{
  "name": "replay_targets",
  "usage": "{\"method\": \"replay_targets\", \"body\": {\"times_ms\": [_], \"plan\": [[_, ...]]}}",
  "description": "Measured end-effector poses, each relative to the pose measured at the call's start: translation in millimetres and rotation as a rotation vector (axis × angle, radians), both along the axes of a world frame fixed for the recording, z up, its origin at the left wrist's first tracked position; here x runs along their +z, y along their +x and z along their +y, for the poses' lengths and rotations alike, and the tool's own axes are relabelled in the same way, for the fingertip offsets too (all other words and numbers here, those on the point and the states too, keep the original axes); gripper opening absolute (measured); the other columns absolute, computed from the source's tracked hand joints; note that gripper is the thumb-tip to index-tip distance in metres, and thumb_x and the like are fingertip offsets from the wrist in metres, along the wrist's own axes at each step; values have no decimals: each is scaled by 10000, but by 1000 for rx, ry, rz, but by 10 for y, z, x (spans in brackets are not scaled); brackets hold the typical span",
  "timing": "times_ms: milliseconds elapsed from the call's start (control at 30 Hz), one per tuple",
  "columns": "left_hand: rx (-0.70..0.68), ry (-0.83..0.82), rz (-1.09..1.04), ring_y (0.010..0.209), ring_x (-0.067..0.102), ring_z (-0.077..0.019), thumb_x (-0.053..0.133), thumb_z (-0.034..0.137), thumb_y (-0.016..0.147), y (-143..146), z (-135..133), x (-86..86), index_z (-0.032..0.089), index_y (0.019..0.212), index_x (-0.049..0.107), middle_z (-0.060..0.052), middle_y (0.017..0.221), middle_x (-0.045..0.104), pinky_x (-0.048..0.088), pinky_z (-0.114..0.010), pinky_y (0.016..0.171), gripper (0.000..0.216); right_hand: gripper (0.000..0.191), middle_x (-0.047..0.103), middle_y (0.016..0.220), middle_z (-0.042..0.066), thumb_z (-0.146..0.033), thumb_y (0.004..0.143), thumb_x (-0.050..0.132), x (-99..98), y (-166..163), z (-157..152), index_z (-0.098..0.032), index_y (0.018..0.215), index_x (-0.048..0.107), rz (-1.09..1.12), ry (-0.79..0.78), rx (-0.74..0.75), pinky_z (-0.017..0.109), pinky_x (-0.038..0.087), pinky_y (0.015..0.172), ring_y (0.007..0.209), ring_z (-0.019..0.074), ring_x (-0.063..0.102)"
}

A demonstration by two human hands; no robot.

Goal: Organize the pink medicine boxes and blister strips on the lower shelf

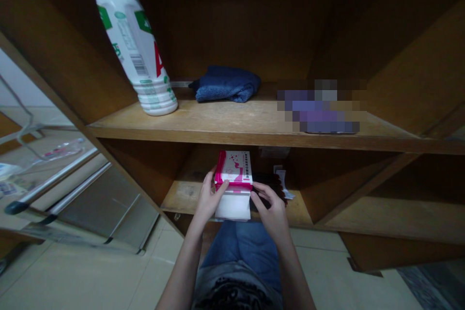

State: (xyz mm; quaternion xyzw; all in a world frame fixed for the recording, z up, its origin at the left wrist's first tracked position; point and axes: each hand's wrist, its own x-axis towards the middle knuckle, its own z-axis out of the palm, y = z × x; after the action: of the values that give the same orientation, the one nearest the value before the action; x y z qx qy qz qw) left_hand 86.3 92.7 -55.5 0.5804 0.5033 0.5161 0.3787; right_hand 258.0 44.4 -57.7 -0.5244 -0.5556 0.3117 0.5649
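Nearest, one white bottle (pixel 131 41) stands on the upper shelf (pixel 218 118). At the lower shelf (pixel 185 201), the left hand (pixel 208 199) grips a pink-and-white box (pixel 235 168); the right hand (pixel 271 207) meets its right edge, its grip unclear. Folded blue cloth (pixel 228 85) lies above.

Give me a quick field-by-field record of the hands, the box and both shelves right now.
Left hand: holding the box at its left side, thumb on top
Right hand: fingers at the box's near right corner; grip unclear
Box: pink and white, a white piece extending from its near end; flap or sheet, unclear
Upper shelf: bottle at left, upright; folded blue cloth in middle; pixelated item at right
Lower shelf: dark item beside the box
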Motion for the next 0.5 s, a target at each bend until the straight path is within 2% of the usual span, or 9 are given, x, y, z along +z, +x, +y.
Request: {"method": "replay_targets", "body": {"times_ms": [300,500], "plan": [[9,-9,-5,1208,498,-245,598,334,777,30,-34,28,175,1288,444,-129,1301,522,372,-404,1036,557,261,669,1088,89,-367,823,573,-7,-26,-20,-209,1015,655,57,-13,21,436,501,881,1015,254,614],[83,-23,-28,1236,472,-244,586,307,783,103,-37,-57,215,1322,414,-99,1315,519,371,-393,1036,574,265,661,1109,89,-352,817,587,-4,-43,-41,-223,1042,638,83,-26,37,437,498,902,1038,255,610]]}}
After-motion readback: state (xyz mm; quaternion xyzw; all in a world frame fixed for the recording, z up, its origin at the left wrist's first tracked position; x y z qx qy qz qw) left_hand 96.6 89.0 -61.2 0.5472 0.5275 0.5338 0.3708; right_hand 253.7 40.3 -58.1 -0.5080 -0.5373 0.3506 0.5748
